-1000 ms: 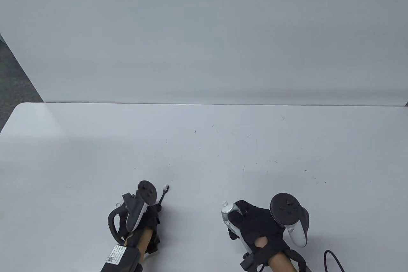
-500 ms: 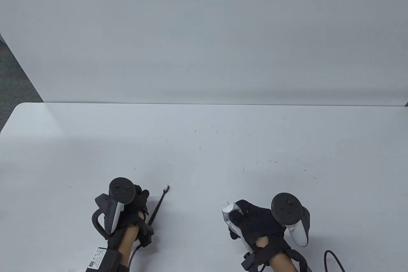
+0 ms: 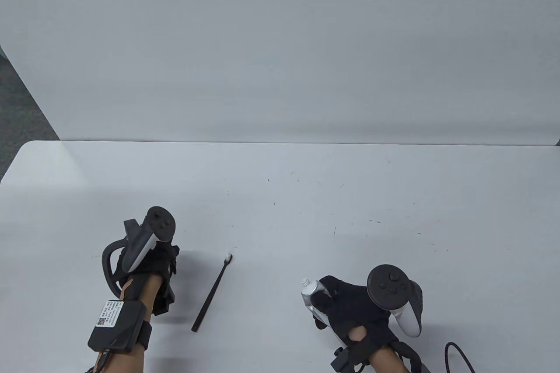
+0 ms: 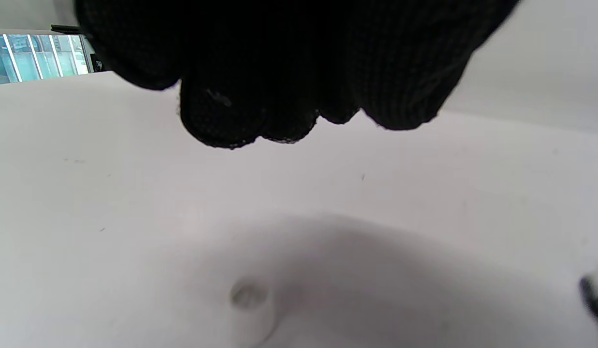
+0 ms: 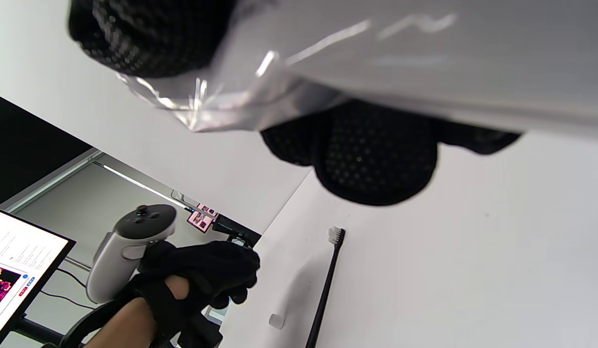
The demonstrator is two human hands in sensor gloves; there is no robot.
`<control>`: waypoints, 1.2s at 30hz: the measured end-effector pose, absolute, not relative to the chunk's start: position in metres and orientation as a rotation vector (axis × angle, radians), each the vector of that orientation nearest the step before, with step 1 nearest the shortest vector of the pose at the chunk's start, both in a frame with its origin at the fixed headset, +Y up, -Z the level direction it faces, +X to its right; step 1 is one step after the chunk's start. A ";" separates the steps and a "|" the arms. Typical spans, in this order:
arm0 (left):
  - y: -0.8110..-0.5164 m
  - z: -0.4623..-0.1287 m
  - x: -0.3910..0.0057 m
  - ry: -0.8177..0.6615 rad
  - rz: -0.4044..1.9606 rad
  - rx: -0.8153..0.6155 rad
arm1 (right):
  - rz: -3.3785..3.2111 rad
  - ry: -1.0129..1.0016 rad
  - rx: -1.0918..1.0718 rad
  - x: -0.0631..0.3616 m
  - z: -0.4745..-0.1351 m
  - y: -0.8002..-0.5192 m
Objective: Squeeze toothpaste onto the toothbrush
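A black toothbrush (image 3: 212, 292) with white bristles lies loose on the white table (image 3: 280, 198), between my hands; it also shows in the right wrist view (image 5: 328, 280). My left hand (image 3: 159, 261) hovers to its left, fingers loosely curled, holding nothing; the right wrist view shows it too (image 5: 207, 270). A small white cap (image 5: 276, 321) lies on the table by that hand. My right hand (image 3: 350, 307) grips a silver toothpaste tube (image 3: 311, 293), its uncapped nozzle pointing up and to the left. The tube fills the top of the right wrist view (image 5: 376, 58).
A black cable (image 3: 459, 357) lies at the front right edge. A grey wall panel (image 3: 280, 62) stands behind the table's far edge. A lit monitor (image 5: 13, 280) shows off to the left of the table.
My left hand let go of the toothbrush and moved left and away from me. The toothbrush stays flat on the table. My right hand and the tube barely moved.
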State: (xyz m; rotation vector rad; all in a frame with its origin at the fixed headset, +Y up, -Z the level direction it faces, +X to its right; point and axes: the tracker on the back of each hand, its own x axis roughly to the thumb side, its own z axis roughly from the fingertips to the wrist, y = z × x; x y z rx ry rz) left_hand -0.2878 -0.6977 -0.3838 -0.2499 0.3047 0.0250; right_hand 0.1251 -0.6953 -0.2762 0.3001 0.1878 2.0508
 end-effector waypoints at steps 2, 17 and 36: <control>-0.710 -0.382 -0.287 0.295 -0.066 -0.312 | 2.057 0.192 0.306 0.124 -0.276 -0.695; -0.720 -0.360 -0.288 0.209 0.029 -0.215 | 2.091 0.204 0.317 0.118 -0.275 -0.697; -0.650 -0.259 -0.180 -0.533 0.925 0.068 | 2.185 0.184 0.451 0.092 -0.260 -0.692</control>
